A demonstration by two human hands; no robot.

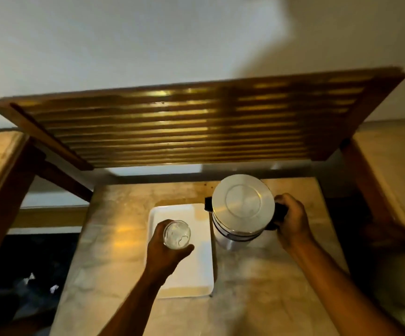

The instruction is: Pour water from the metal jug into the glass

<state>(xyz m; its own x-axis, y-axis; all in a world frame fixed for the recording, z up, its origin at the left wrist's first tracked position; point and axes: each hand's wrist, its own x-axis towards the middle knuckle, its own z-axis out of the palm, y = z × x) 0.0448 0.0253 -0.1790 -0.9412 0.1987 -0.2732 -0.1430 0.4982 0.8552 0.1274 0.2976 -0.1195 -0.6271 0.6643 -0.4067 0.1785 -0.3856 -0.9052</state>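
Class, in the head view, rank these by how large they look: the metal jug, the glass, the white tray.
1. white tray
2. metal jug, though it stands taller, nearer the camera
3. glass

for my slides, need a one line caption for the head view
Left hand holds the glass over a white tray; right hand grips the lidded metal jug.

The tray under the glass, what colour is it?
White. The tray shows plainly in the head view, lying on the table beside the metal jug.
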